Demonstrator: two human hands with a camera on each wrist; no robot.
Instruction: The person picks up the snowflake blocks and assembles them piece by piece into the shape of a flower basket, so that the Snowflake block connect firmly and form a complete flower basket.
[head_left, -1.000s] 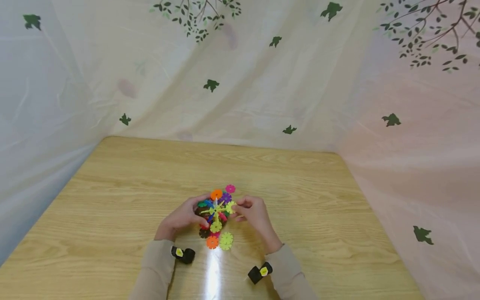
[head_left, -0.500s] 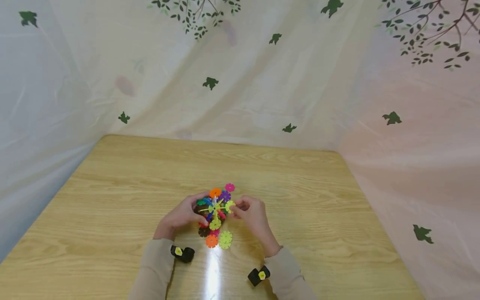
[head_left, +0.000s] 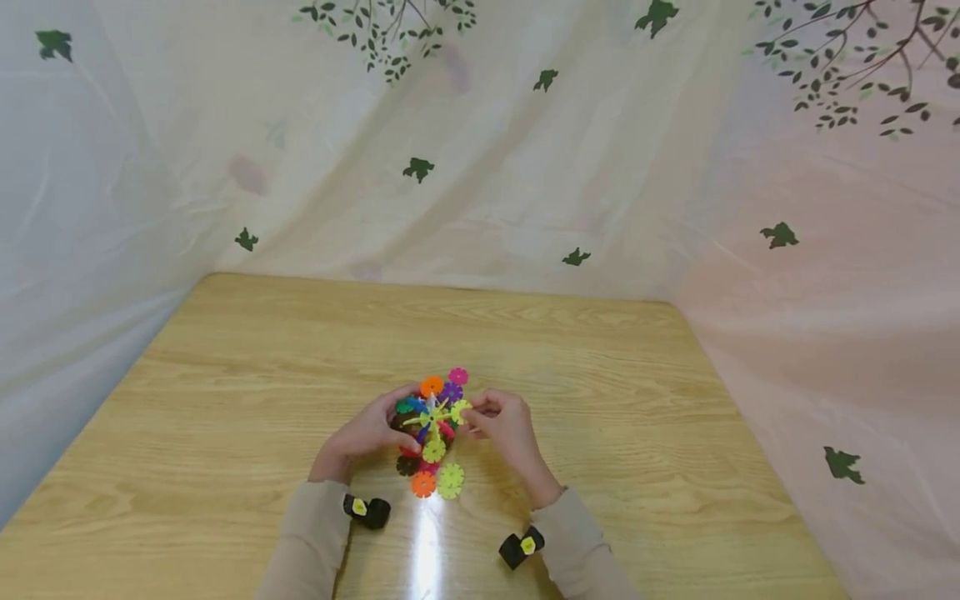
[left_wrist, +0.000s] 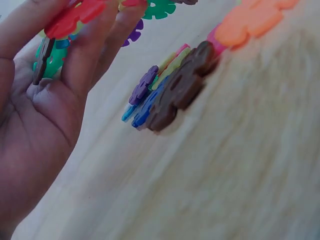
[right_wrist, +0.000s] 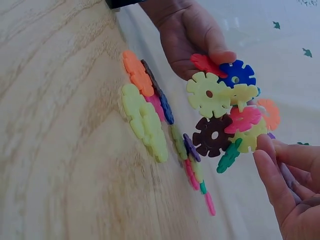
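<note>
My left hand point(head_left: 371, 429) holds a cluster of interlocking plastic snowflake discs point(head_left: 431, 419) raised off the table, its thumb on the near side. In the right wrist view the cluster shows yellow, red, blue, pink, green and a dark brown disc point(right_wrist: 214, 135). At the cluster's right side, my right hand point(head_left: 506, 429) pinches a yellow disc point(head_left: 460, 411) between thumb and fingertips. That disc touches the cluster; whether its slots are fully engaged cannot be told. The left palm in its wrist view lies partly behind a red disc point(left_wrist: 75, 19).
Loose discs lie on the wooden table point(head_left: 225, 417) under and around the cluster: orange point(head_left: 423, 484), yellow-green point(head_left: 451, 481), brown point(left_wrist: 177, 90), purple point(right_wrist: 191, 147) and pink point(head_left: 457, 376) among them. A printed cloth point(head_left: 487, 192) hangs behind the table and at its sides.
Both hands stay nearly in place. The cluster and the pinched yellow disc shift and turn only slightly; the head view moves a little.
</note>
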